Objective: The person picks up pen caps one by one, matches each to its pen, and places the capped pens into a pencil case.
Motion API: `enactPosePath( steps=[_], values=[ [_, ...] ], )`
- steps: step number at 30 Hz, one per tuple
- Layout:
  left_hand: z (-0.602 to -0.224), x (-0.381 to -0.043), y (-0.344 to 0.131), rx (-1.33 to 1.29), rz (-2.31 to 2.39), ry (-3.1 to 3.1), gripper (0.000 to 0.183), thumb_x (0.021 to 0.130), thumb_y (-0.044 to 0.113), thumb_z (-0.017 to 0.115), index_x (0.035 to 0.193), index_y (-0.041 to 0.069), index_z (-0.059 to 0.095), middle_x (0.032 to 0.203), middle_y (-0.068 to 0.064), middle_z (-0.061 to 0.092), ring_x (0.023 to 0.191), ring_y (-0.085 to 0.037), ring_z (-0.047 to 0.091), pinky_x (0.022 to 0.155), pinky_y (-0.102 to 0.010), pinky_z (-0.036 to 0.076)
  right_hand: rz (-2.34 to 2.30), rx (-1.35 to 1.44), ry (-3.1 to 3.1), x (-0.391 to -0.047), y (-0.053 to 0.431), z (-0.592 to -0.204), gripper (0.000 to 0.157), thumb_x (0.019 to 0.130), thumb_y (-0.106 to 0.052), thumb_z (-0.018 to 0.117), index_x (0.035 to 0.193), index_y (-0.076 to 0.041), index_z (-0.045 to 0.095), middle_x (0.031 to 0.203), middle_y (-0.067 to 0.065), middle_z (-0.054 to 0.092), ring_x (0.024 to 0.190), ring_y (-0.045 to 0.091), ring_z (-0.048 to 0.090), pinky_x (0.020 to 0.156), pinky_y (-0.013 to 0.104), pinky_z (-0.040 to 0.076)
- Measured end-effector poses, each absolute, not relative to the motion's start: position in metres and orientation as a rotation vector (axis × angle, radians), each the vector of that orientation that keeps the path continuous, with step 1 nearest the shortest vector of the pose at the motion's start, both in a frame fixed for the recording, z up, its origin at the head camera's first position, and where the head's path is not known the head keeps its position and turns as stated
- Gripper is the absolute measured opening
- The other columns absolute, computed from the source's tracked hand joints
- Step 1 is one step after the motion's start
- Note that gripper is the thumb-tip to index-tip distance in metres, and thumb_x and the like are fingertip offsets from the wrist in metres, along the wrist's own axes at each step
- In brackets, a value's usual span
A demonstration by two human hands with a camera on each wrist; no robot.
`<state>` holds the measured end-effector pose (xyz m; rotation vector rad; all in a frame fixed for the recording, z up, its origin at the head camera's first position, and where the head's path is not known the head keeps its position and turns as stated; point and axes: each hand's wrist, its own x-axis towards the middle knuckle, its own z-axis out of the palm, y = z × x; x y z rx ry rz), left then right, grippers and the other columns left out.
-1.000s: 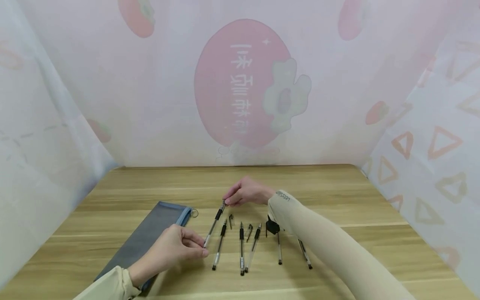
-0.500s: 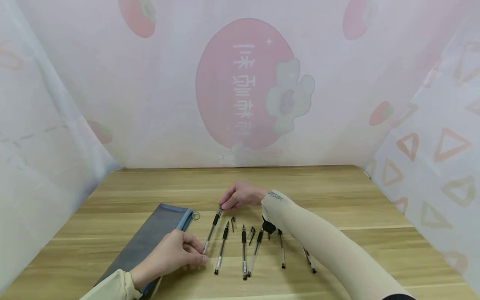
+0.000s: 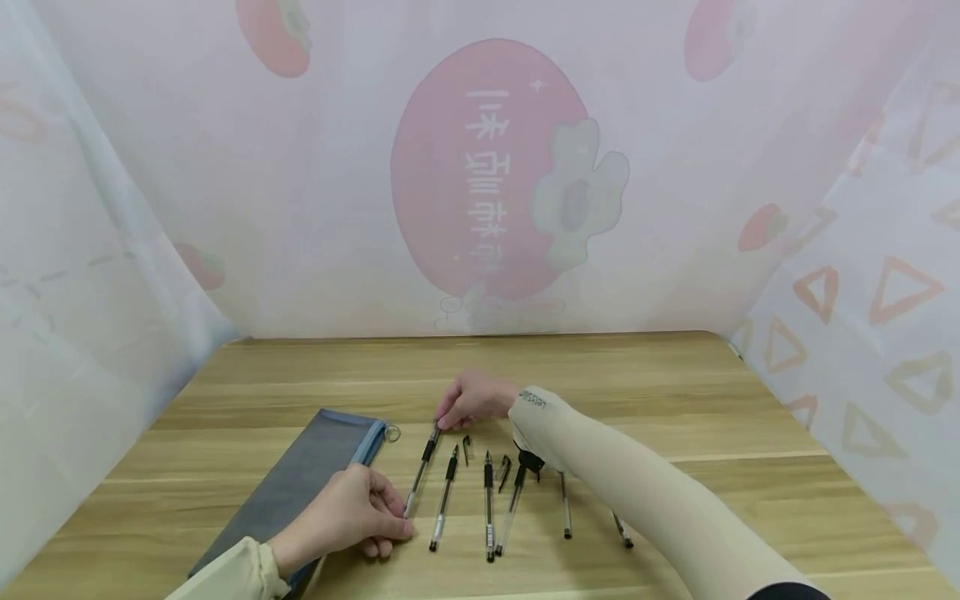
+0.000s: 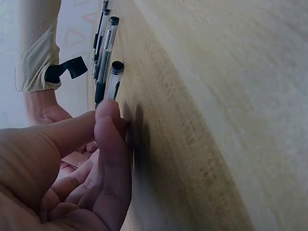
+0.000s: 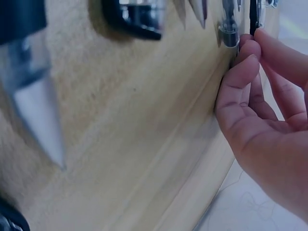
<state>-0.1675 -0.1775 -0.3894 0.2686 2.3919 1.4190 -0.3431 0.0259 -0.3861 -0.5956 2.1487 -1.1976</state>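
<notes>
A gel pen [image 3: 420, 477] with a black grip slants between my hands, low over or on the table; which, I cannot tell. My left hand [image 3: 356, 512] pinches its near end between thumb and finger; in the left wrist view the fingertips [image 4: 108, 118] hide that end. At the far, capped end, my right hand [image 3: 474, 398] pinches the pen, also seen in the right wrist view [image 5: 269, 91]. Just right of it lie an uncapped pen [image 3: 444, 500] and a loose cap [image 3: 467, 450]. A grey pencil case [image 3: 300, 467] with blue zipper trim lies partly behind my left hand.
More uncapped pens, such as one in the middle [image 3: 489, 508] and one farther right [image 3: 566, 508], lie in a row. Another loose cap [image 3: 504, 472] sits among them. My right sleeve [image 3: 622, 483] passes over the right-hand pens and hides parts of them. A printed curtain [image 3: 337, 208] encloses the wooden table [image 3: 645, 375].
Both hands have brought the held pen slightly left, down and nearer me, keeping their pinch on its two ends. The head view has shifted a little; the other pens lie as before.
</notes>
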Motion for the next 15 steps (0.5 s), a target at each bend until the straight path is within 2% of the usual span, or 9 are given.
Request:
enactPosePath(
  steps=[6,15],
  values=[
    [-0.3882,-0.1675,-0.177,0.231,1.405,2.395,0.024,0.074,0.012,0.088,0.076,0.003,0.066,0.059,-0.009,0.067,0.053,-0.021,0.067,0.049,-0.032,0.058,-1.188,-0.611,2.202,-0.339,0.0201,-0.3863,0.009,0.081,0.008,0.076,0.088,0.002,0.075,0.08,0.012,0.072,0.061,0.015,0.06,0.056,0.025,0.052],
    [-0.3897,-0.1671,-0.1801,0.194,1.412,2.388,0.025,0.072,0.008,0.088,0.079,0.001,0.065,0.062,-0.009,0.067,0.056,-0.023,0.068,0.051,-0.033,0.058,-1.161,-0.698,2.195,-0.341,0.0219,-0.3845,0.013,0.082,0.008,0.075,0.094,0.003,0.074,0.085,0.01,0.072,0.07,0.018,0.066,0.069,0.033,0.059]
  ],
)
